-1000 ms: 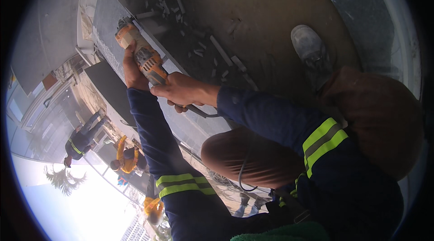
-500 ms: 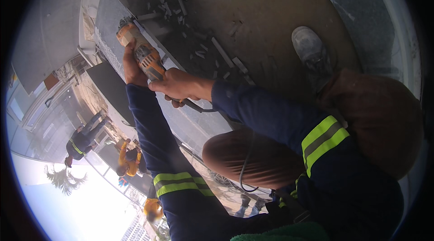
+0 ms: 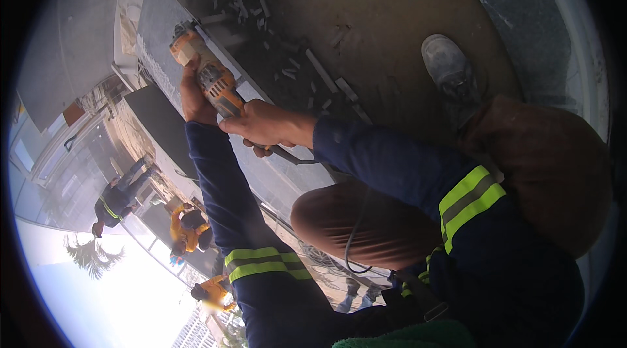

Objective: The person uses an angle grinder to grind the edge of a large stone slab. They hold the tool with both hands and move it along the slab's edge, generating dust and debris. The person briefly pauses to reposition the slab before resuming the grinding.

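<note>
An orange and black angle grinder [image 3: 219, 90] lies over the long edge of a pale grey slab [image 3: 163, 11]. My left hand [image 3: 194, 94] is closed around its front, close behind the head. Around the rear handle my right hand [image 3: 271, 122] is closed, with the power cord [image 3: 294, 157] trailing from the back end. The grinder's head is at the slab's dusty far part; its disc is hidden. A pale strip runs along the slab's edge beside the tool.
Broken grey strips [image 3: 321, 70] and small chips litter the brown ground right of the slab. My dusty shoe [image 3: 450, 64] rests there. A dark panel [image 3: 160, 126] stands left of the slab. Several people, one in dark clothing [image 3: 117, 201], are in the background at lower left.
The grinder and both my hands have shifted slightly to the right along the slab, the grip unchanged. In the background, people in yellow have changed posture.
</note>
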The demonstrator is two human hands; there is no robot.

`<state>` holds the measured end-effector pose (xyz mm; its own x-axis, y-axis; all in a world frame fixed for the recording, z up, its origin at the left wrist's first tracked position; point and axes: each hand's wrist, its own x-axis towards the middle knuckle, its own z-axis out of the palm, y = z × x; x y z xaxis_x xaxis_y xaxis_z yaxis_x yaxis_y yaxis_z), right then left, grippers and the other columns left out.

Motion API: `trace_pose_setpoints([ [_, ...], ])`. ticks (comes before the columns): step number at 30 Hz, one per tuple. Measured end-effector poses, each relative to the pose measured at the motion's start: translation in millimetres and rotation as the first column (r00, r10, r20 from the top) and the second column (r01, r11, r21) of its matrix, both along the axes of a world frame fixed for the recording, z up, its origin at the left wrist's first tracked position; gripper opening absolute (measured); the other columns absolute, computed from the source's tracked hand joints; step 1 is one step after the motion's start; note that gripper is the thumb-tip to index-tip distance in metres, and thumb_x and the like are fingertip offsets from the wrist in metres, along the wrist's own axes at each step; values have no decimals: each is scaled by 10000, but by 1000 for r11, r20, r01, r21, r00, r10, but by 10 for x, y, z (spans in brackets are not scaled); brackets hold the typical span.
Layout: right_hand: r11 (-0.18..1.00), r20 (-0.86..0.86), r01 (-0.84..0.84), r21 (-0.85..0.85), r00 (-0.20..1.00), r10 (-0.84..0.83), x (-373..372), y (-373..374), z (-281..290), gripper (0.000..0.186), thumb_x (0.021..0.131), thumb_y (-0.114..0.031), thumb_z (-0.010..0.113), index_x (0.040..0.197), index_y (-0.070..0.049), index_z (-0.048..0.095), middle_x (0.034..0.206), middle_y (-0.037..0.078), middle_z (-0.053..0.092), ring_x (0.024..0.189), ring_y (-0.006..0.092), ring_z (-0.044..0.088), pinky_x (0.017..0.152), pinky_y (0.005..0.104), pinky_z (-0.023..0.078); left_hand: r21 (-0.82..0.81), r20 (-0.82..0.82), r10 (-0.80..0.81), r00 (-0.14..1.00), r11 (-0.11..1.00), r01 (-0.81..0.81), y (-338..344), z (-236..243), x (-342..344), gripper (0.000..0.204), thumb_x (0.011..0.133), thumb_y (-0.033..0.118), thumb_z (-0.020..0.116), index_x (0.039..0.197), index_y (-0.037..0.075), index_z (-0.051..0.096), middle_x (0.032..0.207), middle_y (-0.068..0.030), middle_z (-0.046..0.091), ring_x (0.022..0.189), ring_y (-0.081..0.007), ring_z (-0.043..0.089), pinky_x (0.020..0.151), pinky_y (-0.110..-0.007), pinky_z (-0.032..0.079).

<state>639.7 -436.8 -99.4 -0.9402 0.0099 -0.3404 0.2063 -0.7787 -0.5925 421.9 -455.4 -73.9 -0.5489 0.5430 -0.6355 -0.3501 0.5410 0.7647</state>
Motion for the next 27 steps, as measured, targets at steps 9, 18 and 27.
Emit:
trace_pose_setpoints([
  [9, 998, -31, 39, -58, 999, -41, 160, -171, 19, 472, 1002, -434, 621, 905, 26, 587, 703, 91, 596, 506, 189, 640, 439, 357, 476, 33, -9, 4, 1000, 999, -4, -159, 66, 195, 412, 1019, 367, 647, 1237, 27, 565, 961, -122, 690, 808, -250, 719, 720, -409, 621],
  [18, 999, -35, 21, -33, 999, -22, 307, -277, 38, 483, 1029, -425, 583, 892, 38, 592, 702, 97, 610, 540, 208, 680, 463, 357, 516, 17, -23, 5, 1000, 1000, -5, -253, 123, 423, 416, 1026, 379, 619, 1238, 25, 566, 959, -125, 690, 807, -248, 718, 713, -404, 620],
  [27, 999, -44, 16, -29, 999, -17, 374, -303, 56, 494, 1030, -419, 591, 958, 69, 600, 740, 119, 616, 547, 218, 677, 471, 364, 517, 17, -14, -1, 1000, 1000, 2, -310, 123, 443, 436, 1019, 392, 626, 1231, 17, 562, 946, -128, 689, 771, -250, 717, 689, -396, 619],
])
